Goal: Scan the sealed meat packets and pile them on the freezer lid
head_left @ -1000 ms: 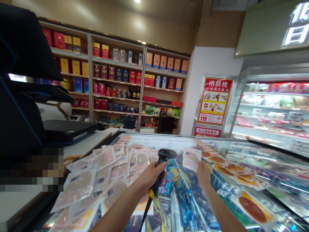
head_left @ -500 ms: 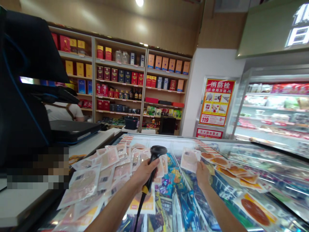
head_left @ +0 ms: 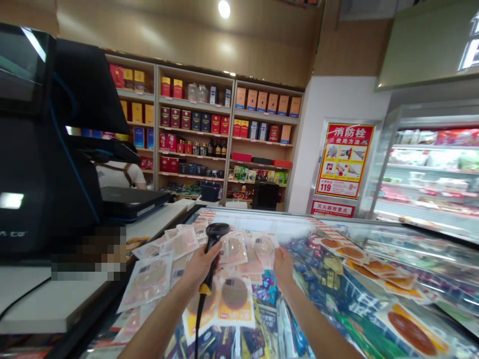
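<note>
My left hand [head_left: 204, 264] is wrapped round the handle of a black barcode scanner [head_left: 217, 230], held upright with its cable running down toward me. Between finger and thumb, my right hand [head_left: 283, 267] pinches the edge of a clear flat food packet [head_left: 265, 248] with a pale round piece inside. Similar packets [head_left: 147, 279] lie spread in a pile on the freezer's glass top to the left. Near the scanner's cable rests an orange-and-white packet [head_left: 234, 299]. Another pale packet [head_left: 235, 248] is just right of the scanner head.
A chest freezer [head_left: 239, 213] holds bagged goods under glass. Orange packets [head_left: 411, 329] lie along its right side. At left stand a black checkout terminal [head_left: 75, 164] and a white counter [head_left: 48, 304]. A person in white [head_left: 116, 174] is behind it. Shelves [head_left: 194, 134] line the back.
My right hand has carried the packet left, over the pile's right edge. The scanner in my left hand has shifted slightly left. The view has turned a little left.
</note>
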Tool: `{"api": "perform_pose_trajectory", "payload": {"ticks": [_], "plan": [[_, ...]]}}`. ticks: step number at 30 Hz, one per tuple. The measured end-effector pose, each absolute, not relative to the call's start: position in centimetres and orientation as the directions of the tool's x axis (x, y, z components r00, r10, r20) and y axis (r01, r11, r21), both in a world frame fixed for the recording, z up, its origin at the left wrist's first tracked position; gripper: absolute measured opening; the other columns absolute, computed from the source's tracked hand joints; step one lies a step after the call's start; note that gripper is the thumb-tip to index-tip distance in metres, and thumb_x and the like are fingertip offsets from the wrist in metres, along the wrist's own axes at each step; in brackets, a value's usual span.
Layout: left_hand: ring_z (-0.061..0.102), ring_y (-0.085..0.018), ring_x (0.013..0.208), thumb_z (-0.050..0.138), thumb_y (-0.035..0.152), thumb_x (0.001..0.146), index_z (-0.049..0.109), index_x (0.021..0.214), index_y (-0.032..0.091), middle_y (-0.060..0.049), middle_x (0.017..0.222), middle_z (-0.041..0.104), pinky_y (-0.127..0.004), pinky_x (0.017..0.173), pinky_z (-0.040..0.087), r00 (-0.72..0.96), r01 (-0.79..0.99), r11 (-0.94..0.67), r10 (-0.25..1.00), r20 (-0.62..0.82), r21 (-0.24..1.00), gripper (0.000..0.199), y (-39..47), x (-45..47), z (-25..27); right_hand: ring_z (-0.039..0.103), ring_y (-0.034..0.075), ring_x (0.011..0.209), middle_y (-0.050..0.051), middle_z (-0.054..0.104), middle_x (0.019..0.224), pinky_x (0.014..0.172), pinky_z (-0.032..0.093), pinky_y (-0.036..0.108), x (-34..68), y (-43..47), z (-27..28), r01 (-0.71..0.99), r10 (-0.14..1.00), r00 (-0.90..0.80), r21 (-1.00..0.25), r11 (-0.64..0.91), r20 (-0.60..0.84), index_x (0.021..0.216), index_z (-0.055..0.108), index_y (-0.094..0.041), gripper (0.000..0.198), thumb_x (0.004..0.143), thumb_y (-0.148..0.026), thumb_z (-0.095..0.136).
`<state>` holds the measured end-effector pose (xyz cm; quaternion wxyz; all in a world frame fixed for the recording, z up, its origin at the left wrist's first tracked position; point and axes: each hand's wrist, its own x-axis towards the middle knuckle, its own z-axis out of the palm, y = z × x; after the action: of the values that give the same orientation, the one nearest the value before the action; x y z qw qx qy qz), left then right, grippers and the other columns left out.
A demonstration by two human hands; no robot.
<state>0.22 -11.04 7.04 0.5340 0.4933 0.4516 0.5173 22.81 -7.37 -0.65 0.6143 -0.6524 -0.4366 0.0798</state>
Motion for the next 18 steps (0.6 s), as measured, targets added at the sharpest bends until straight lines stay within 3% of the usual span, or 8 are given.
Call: {"api": "perform_pose_trajectory", "payload": {"ticks": [4,8,14,18], "plan": [[0.045,-0.007,0.040,0.056,0.051,0.060,0.046,0.064,0.016,0.005,0.048,0.049,-0.018,0.039,0.033,0.039,-0.089,-0.025,0.999,0.028,0.996,0.036,-11.0,-0.6,6.5,0.051,0.018,0.060,0.007,0.059,0.060,0.058,0.037,0.027,23.1,-7.3,1.0,0.531,0.660,0.616,-0.846,0.055,0.430,0.062,0.055,-0.016,0.033,0.069,-0.035,0.029],[0.044,-0.007,0.040,0.055,0.052,0.061,0.047,0.063,0.016,0.004,0.048,0.049,-0.019,0.039,0.033,0.043,-0.079,-0.040,0.998,0.044,0.996,0.037,-11.0,-0.8,6.3,0.050,0.018,0.060,0.006,0.059,0.061,0.056,0.036,0.026,24.2,-7.6,2.4,0.535,0.656,0.607,-0.841,0.080,0.449,0.063,0.054,-0.017,0.034,0.069,-0.037,0.027],[0.043,-0.006,0.039,0.056,0.050,0.061,0.046,0.064,0.016,0.005,0.047,0.048,-0.018,0.040,0.033,0.080,-0.093,-0.063,0.994,0.070,0.994,0.036,-11.5,-0.2,6.7,0.049,0.018,0.056,0.006,0.055,0.056,0.054,0.034,0.027,26.4,-7.8,1.2,0.601,0.622,0.682,-0.779,-0.178,0.384,0.058,0.051,-0.018,0.029,0.070,-0.026,0.026],[0.042,-0.006,0.038,0.055,0.049,0.062,0.044,0.063,0.017,0.006,0.045,0.046,-0.018,0.039,0.032,0.104,-0.077,-0.072,0.991,0.080,0.994,0.034,-11.7,0.6,6.8,0.050,0.018,0.057,0.007,0.055,0.057,0.056,0.034,0.028,26.6,-7.4,0.0,0.628,0.655,0.663,-0.746,-0.223,0.362,0.059,0.053,-0.017,0.029,0.071,-0.021,0.027]]}}
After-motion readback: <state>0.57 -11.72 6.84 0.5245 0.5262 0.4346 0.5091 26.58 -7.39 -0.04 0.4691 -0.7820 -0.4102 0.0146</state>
